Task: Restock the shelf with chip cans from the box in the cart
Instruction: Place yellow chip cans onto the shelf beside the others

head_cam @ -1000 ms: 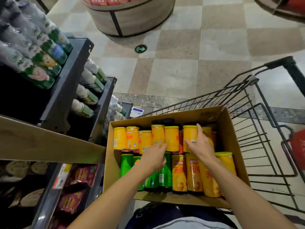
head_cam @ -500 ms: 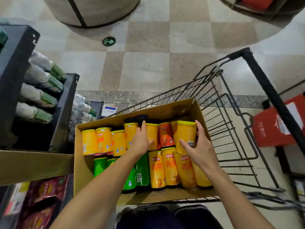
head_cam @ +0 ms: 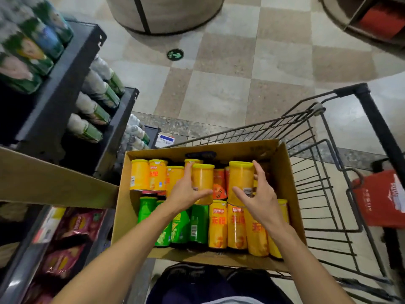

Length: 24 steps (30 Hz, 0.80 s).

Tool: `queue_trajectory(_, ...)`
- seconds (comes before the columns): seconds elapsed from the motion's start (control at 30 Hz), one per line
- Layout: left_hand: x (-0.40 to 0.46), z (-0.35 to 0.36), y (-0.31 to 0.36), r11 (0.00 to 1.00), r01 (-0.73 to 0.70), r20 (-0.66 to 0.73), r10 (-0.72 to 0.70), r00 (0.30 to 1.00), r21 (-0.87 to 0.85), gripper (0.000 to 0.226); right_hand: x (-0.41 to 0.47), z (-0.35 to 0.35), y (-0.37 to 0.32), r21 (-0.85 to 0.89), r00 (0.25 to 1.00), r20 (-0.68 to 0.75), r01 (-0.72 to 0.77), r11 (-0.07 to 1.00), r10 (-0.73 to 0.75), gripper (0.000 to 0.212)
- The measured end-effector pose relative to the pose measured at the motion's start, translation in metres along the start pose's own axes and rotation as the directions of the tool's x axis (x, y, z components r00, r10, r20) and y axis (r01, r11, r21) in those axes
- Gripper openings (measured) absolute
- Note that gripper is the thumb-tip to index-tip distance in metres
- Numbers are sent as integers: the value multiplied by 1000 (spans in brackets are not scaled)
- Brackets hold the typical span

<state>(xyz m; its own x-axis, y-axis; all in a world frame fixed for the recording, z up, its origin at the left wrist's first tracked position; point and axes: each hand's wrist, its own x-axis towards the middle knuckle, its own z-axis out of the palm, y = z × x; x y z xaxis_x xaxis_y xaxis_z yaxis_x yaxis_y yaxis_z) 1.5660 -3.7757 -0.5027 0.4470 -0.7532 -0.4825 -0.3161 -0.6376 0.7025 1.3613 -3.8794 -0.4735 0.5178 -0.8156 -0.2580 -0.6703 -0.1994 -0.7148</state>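
Over the open box (head_cam: 282,172) in the cart (head_cam: 328,194), both hands now have a can each, where half a second ago they were only reaching in among the lids. The left hand (head_cam: 186,191) is wrapped around a yellow can (head_cam: 202,183), fingers up its left side and thumb across the bottom, and that can stands higher than its neighbours in the back row. The right hand (head_cam: 258,194) is curled around a second yellow can (head_cam: 241,181) near the box's right wall, fingers on the right side and thumb on the left, and this one too sits proud of the row. Both cans have come up since the earlier pictures, when the hands lay flat against cans that were level with the rest, so the grasp seems done and the lift begun. Neither can is clear of the box yet. Around them the box is nearly full: more yellow cans (head_cam: 149,176) upright at the back left, an orange can (head_cam: 219,183) between the two being lifted, green cans (head_cam: 182,224) lying at the front left, and yellow ones (head_cam: 236,227) at the front right. To the left stands the shelf (head_cam: 72,102), holding bottles higher up and snack bags (head_cam: 74,233) lower down. Where the cans belong on it does not show, so restocking looks to be at an early stage, with the carry across still to come.
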Motion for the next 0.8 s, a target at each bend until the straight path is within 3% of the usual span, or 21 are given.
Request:
queue_trajectory(0.13,-54,-50,-20,992,15,-172,-36,984,-123,111,10,29,-45,56,981,126,143,988,-149,94)
queue_trajectory(0.3,-136,-110,-41,974,19,-425,-116,898,-225,100,6,70,-118,207,897,247,322,924,-368,92)
queue_trajectory(0.57,-270,-165,-80,953,95,-672,-271,690,-286,103,-59,143,-228,432,610,457,484,761,-648,93)
queue_trajectory(0.8,-388,-189,-97,945,66,-804,-308,508,-321,103,-138,182,-299,564,356,505,553,613,-786,89)
